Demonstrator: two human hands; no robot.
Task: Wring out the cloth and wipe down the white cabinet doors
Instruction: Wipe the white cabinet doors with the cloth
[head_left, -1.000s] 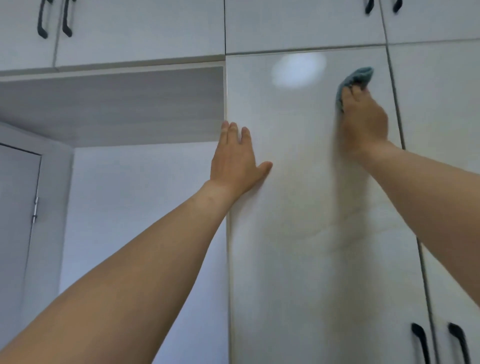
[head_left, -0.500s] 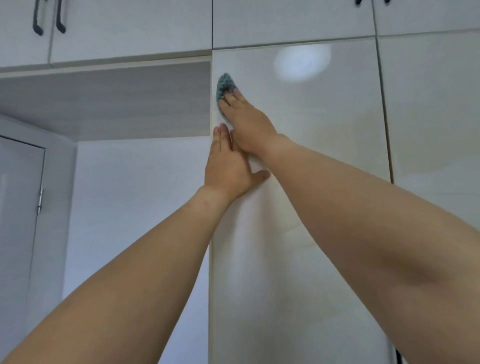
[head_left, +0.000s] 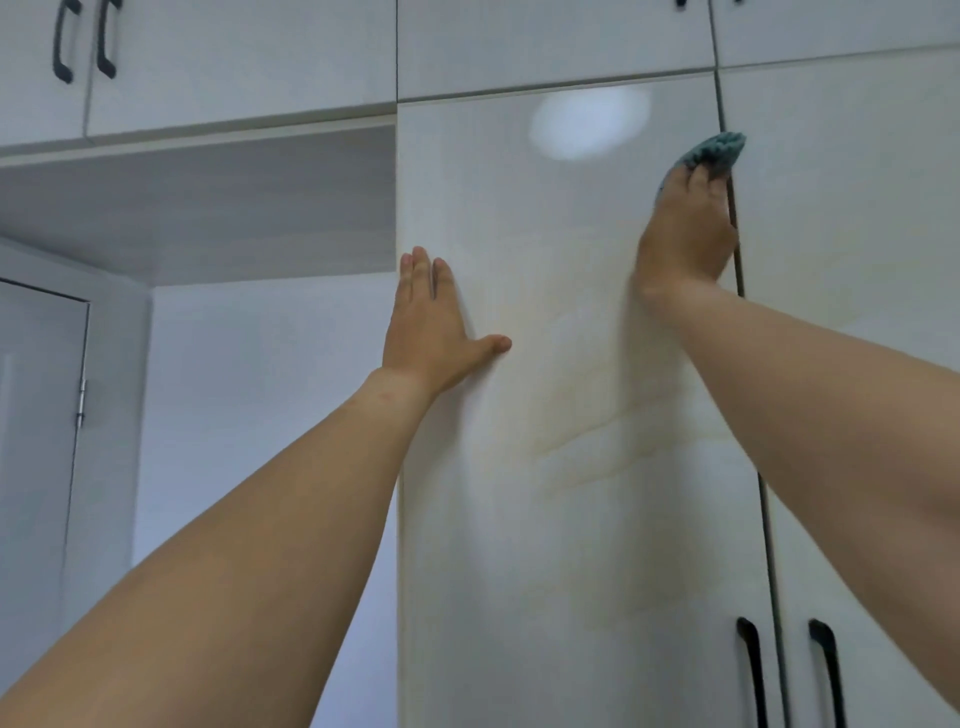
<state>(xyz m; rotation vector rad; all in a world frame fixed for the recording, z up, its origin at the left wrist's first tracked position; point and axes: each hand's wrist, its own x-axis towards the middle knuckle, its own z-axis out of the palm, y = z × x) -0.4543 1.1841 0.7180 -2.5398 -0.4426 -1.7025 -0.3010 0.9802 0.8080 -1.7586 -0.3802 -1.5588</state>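
Note:
A tall glossy white cabinet door (head_left: 561, 519) fills the middle of the head view, with faint damp streaks on it. My right hand (head_left: 685, 234) reaches up and presses a blue-grey cloth (head_left: 714, 149) flat against the door's upper right corner, at the seam with the neighbouring door (head_left: 852, 234). Only the top of the cloth shows above my fingertips. My left hand (head_left: 431, 322) lies flat on the door's left edge, fingers straight and thumb spread.
Upper cabinet doors (head_left: 234, 57) with black handles (head_left: 83, 41) run along the top. An open recess (head_left: 208, 202) lies left of the tall door, with a grey door (head_left: 36, 441) beyond. Two black handles (head_left: 789, 670) sit at lower right.
My right hand swept the cloth from the door's upper right to its upper left corner and back to the right. My left hand stayed flat on the left edge.

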